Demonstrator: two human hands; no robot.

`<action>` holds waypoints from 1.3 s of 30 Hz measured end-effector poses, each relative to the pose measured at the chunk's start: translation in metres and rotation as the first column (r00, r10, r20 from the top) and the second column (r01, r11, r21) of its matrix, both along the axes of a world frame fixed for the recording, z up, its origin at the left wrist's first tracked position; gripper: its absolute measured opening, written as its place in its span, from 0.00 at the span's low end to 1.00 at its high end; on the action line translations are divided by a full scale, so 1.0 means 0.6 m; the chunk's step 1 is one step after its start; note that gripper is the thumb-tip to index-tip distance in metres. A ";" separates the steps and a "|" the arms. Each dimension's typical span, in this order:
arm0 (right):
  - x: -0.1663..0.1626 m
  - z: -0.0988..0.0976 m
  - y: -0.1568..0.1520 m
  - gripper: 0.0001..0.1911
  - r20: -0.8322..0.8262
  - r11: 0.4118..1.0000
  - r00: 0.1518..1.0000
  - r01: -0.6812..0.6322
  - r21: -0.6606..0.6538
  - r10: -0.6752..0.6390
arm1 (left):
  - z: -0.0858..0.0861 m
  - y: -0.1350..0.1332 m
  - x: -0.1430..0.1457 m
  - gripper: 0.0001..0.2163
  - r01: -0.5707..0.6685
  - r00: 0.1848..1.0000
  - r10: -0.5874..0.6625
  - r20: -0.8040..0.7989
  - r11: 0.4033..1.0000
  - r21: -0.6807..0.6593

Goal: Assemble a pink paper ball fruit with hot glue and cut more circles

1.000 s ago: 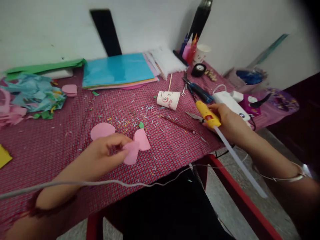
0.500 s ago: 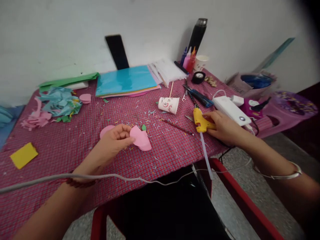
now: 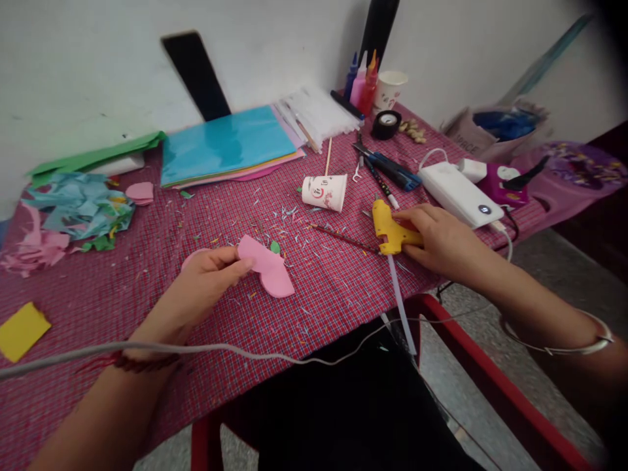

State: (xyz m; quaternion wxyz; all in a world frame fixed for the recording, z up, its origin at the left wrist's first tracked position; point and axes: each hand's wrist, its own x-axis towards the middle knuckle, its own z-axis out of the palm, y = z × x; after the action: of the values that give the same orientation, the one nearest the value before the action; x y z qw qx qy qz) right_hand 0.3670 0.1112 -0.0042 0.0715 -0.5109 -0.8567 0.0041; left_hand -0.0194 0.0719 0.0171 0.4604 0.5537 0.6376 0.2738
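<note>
My left hand point(image 3: 203, 281) pinches a pink paper petal piece point(image 3: 267, 268) just above the red checked tablecloth point(image 3: 318, 288). A second pink cut-out lies partly hidden behind that hand. My right hand point(image 3: 439, 235) is wrapped round a yellow glue gun point(image 3: 387, 229) that rests on the cloth near the table's front edge. A clear glue stick point(image 3: 401, 301) juts from the gun's back toward me. A thin red pencil point(image 3: 343, 239) lies just left of the gun.
A tipped paper cup point(image 3: 324, 191), a white power bank point(image 3: 458, 193), pens, black tape point(image 3: 387, 124), paint bottles point(image 3: 360, 85) and stacked coloured sheets point(image 3: 228, 144) fill the back. Paper scraps point(image 3: 73, 209) lie at left, a yellow piece point(image 3: 22, 330) near left. A grey cable point(image 3: 220, 353) crosses in front.
My right hand has brought the glue gun down from the air onto the cloth and nearer the middle. My left hand has lifted and turned the pink piece slightly.
</note>
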 end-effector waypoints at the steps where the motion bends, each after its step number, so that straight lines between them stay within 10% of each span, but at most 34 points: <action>1: 0.000 0.000 -0.001 0.23 0.011 1.000 1.000 0.000 -0.001 0.000 | 0.000 0.000 -0.001 0.08 0.012 1.000 -0.012 -0.017 1.000 0.007; 11: -0.004 0.038 -0.025 0.20 0.014 0.999 1.000 -0.011 0.044 0.010 | 0.008 -0.029 0.003 0.07 0.075 0.989 -0.040 -0.142 0.964 0.255; 13: -0.030 0.058 -0.037 0.15 -0.122 0.998 0.992 0.028 0.059 -0.020 | 0.010 -0.045 0.003 0.08 0.139 0.941 0.033 -0.338 0.871 0.471; 16: -0.098 0.082 -0.059 0.10 -0.502 0.973 0.862 -0.055 -0.226 -0.068 | 0.012 -0.064 0.002 0.18 0.495 0.756 0.112 -0.645 0.547 0.675; 18: -0.152 0.089 -0.070 0.12 -0.657 0.805 0.731 -0.272 -0.527 -0.183 | 0.015 -0.073 0.002 0.23 0.684 0.639 0.128 -0.759 0.358 0.636; 21: -0.223 0.087 -0.075 0.15 -0.673 0.489 0.620 -0.477 -0.731 -0.403 | 0.016 -0.083 0.008 0.23 0.782 0.546 0.125 -0.828 0.279 0.557; 26: -0.271 0.076 -0.073 0.10 -0.540 0.282 0.619 -0.470 -0.837 -0.571 | 0.008 -0.089 0.022 0.19 0.708 0.658 0.032 -0.752 0.313 0.633; 29: -0.269 0.065 -0.074 0.11 -0.482 0.237 0.674 -0.427 -0.873 -0.560 | 0.008 -0.083 0.023 0.12 0.345 0.893 0.016 -0.449 0.615 0.709; 32: -0.264 0.049 -0.076 0.11 -0.518 0.290 0.691 -0.429 -0.855 -0.504 | 0.013 -0.069 0.020 0.03 -0.044 0.998 0.056 -0.037 0.961 0.273; 39: -0.271 0.033 -0.071 0.11 -0.632 0.552 0.729 -0.424 -0.718 -0.262 | 0.018 -0.051 0.036 0.09 0.083 0.996 -0.076 0.056 0.989 -0.120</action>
State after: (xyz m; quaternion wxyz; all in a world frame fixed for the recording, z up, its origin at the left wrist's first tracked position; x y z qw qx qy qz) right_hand 0.2042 0.0686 0.0159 0.1292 -0.3986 -0.6847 0.5963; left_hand 0.0024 0.0413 0.0280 0.5203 0.5422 0.6186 0.2296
